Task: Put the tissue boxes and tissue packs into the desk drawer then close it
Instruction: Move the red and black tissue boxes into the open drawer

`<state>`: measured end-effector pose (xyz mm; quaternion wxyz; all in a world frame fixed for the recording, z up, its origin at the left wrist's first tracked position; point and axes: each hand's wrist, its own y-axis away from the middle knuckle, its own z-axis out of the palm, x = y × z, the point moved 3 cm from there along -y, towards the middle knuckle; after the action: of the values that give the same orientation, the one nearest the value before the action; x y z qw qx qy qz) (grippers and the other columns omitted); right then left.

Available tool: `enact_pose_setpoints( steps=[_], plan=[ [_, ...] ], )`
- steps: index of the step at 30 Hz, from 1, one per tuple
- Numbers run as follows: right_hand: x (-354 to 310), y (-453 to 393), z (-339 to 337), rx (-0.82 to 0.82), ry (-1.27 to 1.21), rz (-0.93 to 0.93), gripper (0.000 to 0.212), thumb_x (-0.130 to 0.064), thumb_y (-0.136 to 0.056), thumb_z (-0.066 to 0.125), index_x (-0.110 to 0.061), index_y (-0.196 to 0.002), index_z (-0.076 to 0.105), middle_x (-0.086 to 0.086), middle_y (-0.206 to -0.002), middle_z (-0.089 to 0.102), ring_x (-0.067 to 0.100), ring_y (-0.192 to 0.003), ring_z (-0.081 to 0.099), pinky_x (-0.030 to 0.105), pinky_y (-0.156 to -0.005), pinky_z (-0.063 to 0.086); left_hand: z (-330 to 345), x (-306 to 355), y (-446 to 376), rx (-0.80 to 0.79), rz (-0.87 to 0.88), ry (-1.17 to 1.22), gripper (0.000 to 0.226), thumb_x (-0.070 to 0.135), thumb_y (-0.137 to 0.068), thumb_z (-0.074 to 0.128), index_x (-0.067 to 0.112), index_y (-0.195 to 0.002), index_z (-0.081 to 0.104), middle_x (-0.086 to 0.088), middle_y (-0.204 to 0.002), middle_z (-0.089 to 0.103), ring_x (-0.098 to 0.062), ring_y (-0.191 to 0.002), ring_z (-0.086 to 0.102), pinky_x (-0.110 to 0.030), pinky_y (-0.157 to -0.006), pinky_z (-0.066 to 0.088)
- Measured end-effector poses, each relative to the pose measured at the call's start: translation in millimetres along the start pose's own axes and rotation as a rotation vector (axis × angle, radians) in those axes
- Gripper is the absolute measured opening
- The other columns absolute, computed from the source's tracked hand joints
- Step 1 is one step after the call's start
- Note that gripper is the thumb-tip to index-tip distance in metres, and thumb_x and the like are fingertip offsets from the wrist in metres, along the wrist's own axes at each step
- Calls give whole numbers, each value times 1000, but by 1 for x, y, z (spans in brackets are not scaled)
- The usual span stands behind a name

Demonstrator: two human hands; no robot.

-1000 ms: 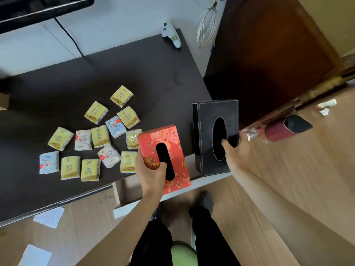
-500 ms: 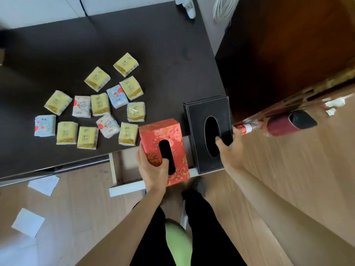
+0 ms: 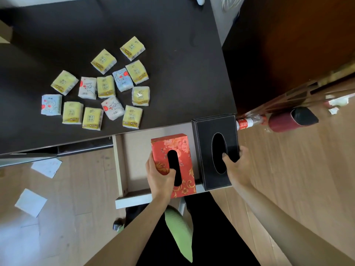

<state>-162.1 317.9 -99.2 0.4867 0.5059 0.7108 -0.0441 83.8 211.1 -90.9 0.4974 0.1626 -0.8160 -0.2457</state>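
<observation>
My left hand grips a red floral tissue box by its near end, thumb at the oval slot, over the open desk drawer. My right hand holds a black leather tissue box at its right side, with fingers in the slot, over the drawer's right part. Whether either box rests on the drawer bottom I cannot tell. Several small tissue packs, yellow, white and pale blue, lie scattered on the dark desk top behind the drawer.
The drawer's white front panel juts toward my legs. A dark wooden cabinet stands right of the desk. A red cylinder and a bottle lie on the wood floor, and paper scraps lie at the left.
Both hands have carried the red and black boxes from above the desk edge toward me and down over the open drawer. The view has tilted downward.
</observation>
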Motion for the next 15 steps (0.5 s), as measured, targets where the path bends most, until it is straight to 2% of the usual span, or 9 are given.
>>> enact_pose_setpoints(
  steps=[3,5,7,11,15],
  plan=[
    [8,1,0,3,20,35,41,-30,-87,75,-29,-121,53,-23,-99,68,-2,-92,67,19,-75,50,2,-7,-1,-7,-6,-20,78,8,-72,69,31,-142,41,6,-125,51,-9,-104,58,-16,-77,51],
    [9,-1,2,12,36,44,43,-30,-86,75,-26,-122,53,-15,-101,69,4,-93,68,20,-75,51,5,-10,-7,-14,-32,-31,77,7,-72,70,28,-141,43,4,-123,53,-13,-105,58,-28,-84,54],
    [10,-5,10,6,78,37,43,-34,-84,74,-26,-120,51,-8,-108,68,11,-98,68,23,-76,52,7,-15,-17,-15,-62,-47,76,6,-73,71,26,-141,43,3,-124,54,-16,-106,58,-32,-86,54],
    [14,-13,31,-12,212,34,55,-53,-77,64,-24,-122,50,-4,-110,69,20,-99,67,43,-83,57,9,-32,-39,11,-80,-68,74,8,-73,71,26,-139,45,1,-122,57,-17,-103,60,-35,-86,55],
    [22,-20,51,-22,329,8,48,-46,-88,64,-19,-127,54,-1,-110,72,25,-102,69,49,-89,57,14,-52,-54,-13,-100,-61,69,8,-73,71,25,-135,48,-1,-119,63,-19,-101,64,-45,-87,58]
  ],
)
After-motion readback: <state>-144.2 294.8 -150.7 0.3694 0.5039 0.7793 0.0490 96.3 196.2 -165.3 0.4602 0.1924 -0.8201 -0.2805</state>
